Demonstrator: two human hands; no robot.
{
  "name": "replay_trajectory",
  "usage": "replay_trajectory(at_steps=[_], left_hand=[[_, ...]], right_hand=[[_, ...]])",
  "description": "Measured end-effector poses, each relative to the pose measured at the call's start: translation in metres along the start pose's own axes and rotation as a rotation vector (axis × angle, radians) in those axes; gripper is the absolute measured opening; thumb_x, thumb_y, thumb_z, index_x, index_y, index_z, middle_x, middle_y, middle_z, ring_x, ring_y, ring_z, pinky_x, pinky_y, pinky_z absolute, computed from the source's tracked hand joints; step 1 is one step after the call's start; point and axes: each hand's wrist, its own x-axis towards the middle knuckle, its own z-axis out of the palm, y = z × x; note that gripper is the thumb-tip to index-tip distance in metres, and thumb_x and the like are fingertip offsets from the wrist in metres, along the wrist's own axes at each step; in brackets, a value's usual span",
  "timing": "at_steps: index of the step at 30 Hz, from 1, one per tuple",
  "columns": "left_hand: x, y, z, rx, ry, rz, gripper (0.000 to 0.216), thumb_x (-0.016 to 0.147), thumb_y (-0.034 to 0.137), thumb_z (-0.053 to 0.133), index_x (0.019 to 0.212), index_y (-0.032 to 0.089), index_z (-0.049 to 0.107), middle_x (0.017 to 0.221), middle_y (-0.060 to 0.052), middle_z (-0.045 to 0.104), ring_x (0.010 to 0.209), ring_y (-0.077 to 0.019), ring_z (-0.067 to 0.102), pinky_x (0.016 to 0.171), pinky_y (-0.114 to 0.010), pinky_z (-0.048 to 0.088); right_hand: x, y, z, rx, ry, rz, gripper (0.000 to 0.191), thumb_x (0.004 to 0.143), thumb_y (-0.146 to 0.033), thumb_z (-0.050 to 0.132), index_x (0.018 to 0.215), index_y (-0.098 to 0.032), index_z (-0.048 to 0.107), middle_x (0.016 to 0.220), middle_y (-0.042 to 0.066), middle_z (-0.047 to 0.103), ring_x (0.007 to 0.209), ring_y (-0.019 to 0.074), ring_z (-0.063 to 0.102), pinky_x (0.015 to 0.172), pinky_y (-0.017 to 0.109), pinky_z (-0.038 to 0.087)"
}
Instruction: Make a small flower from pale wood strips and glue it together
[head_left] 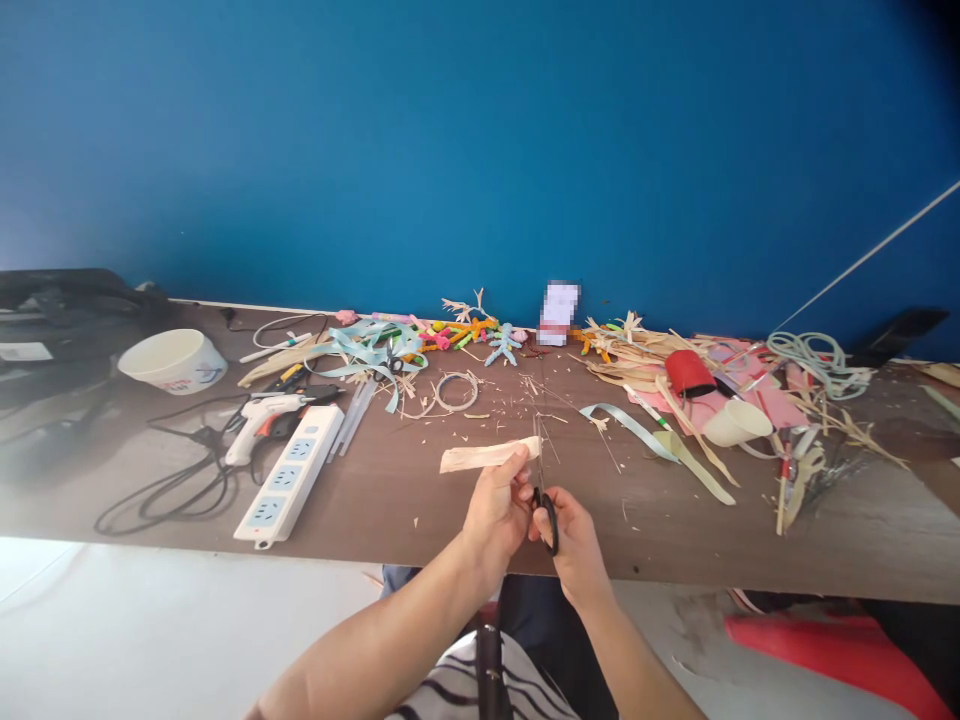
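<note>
Left hand grips a pale husk strip above the table's front edge. Right hand is closed on black-handled scissors, blades at the strip's right end.

Landmark: power strip on table.

Right of strip, along near edge: bare wood, open passage, only small scraps.
Left of strip: black cable loops, glue gun, white bowl block way.
Behind strip: ribbons, wire coil crowd wall side.
Far right of strip: husk pile, red cup, white cup, rope obstruct.
</note>
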Motion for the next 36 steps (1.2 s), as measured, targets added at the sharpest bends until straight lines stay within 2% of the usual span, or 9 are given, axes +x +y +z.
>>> replay_trajectory(at_steps=[8, 13, 17, 23, 25, 28, 31, 33, 36], left_hand=[[-0.011, -0.003, -0.004, -0.013, 0.028, -0.046, 0.035, 0.056, 0.028, 0.07, 0.065, 0.018, 0.038, 0.049, 0.008, 0.037, 0.036, -0.0027, 0.03, 0.034, -0.016, 0.025], [-0.01, -0.002, -0.009, 0.006, 0.034, 0.002, 0.032, 0.057, 0.026, 0.07, 0.063, 0.016, 0.039, 0.05, 0.007, 0.037, 0.037, -0.0019, 0.029, 0.036, -0.016, 0.024], [-0.01, 0.001, -0.012, -0.011, 0.024, 0.104, 0.028, 0.055, 0.016, 0.071, 0.07, 0.014, 0.048, 0.057, 0.005, 0.042, 0.045, -0.0026, 0.037, 0.037, -0.014, 0.025], [-0.009, 0.007, -0.02, -0.002, -0.041, 0.115, 0.022, 0.058, 0.015, 0.068, 0.073, 0.013, 0.053, 0.059, 0.005, 0.045, 0.049, -0.0029, 0.04, 0.038, -0.014, 0.027], [-0.007, 0.017, -0.025, 0.005, -0.042, 0.15, 0.02, 0.06, 0.014, 0.066, 0.076, 0.013, 0.054, 0.061, 0.004, 0.048, 0.049, -0.003, 0.042, 0.039, -0.014, 0.028], [-0.003, 0.039, -0.034, 0.085, 0.012, 0.192, 0.018, 0.06, 0.012, 0.063, 0.077, 0.013, 0.056, 0.067, 0.001, 0.055, 0.05, -0.0041, 0.046, 0.041, -0.015, 0.033], [0.001, 0.059, -0.042, 0.253, 0.026, 0.19, 0.016, 0.061, 0.012, 0.061, 0.077, 0.011, 0.058, 0.066, -0.002, 0.058, 0.054, -0.0077, 0.052, 0.043, -0.016, 0.037], [0.004, 0.064, -0.045, 0.32, 0.006, 0.18, 0.016, 0.06, 0.012, 0.061, 0.076, 0.01, 0.059, 0.065, -0.003, 0.059, 0.056, -0.0091, 0.054, 0.044, -0.017, 0.038], [0.009, 0.062, -0.044, 0.354, -0.04, 0.167, 0.019, 0.06, 0.014, 0.063, 0.078, 0.01, 0.059, 0.066, -0.003, 0.058, 0.055, -0.0085, 0.054, 0.042, -0.016, 0.036]], right_hand=[[-0.018, 0.005, 0.004, -0.01, 0.063, 0.069, 0.034, 0.063, -0.047, 0.064, 0.067, -0.019, 0.045, 0.052, -0.004, 0.043, 0.048, 0.0097, 0.041, 0.046, 0.021, 0.031], [-0.021, 0.009, 0.007, 0.03, 0.07, 0.081, 0.03, 0.067, -0.044, 0.062, 0.069, -0.018, 0.047, 0.054, -0.005, 0.044, 0.048, 0.0084, 0.041, 0.047, 0.02, 0.031], [-0.022, 0.014, 0.008, 0.038, 0.091, 0.087, 0.031, 0.066, -0.043, 0.063, 0.065, -0.018, 0.044, 0.052, -0.006, 0.044, 0.045, 0.0078, 0.04, 0.045, 0.02, 0.029], [-0.025, 0.012, 0.007, -0.031, 0.102, 0.132, 0.03, 0.065, -0.039, 0.064, 0.062, -0.019, 0.043, 0.047, -0.006, 0.044, 0.043, 0.0083, 0.04, 0.044, 0.021, 0.031], [-0.03, 0.008, 0.0, -0.068, 0.068, 0.161, 0.029, 0.064, -0.039, 0.064, 0.062, -0.019, 0.044, 0.047, -0.005, 0.045, 0.044, 0.0086, 0.041, 0.045, 0.021, 0.032], [-0.036, -0.003, -0.024, -0.239, -0.015, 0.186, 0.026, 0.06, -0.036, 0.067, 0.063, -0.018, 0.047, 0.05, -0.004, 0.049, 0.047, 0.0098, 0.044, 0.047, 0.022, 0.035], [-0.035, -0.013, -0.052, -0.404, -0.002, 0.151, 0.022, 0.064, -0.036, 0.064, 0.07, -0.019, 0.05, 0.06, -0.001, 0.056, 0.054, 0.0125, 0.049, 0.052, 0.023, 0.038], [-0.024, -0.015, -0.063, -0.446, 0.022, 0.107, 0.023, 0.066, -0.037, 0.062, 0.077, -0.02, 0.05, 0.074, 0.003, 0.061, 0.06, 0.0135, 0.052, 0.057, 0.024, 0.041], [0.006, -0.009, -0.062, -0.501, 0.031, 0.017, 0.028, 0.066, -0.037, 0.062, 0.084, -0.02, 0.048, 0.09, 0.006, 0.062, 0.058, 0.0112, 0.049, 0.06, 0.026, 0.042]])
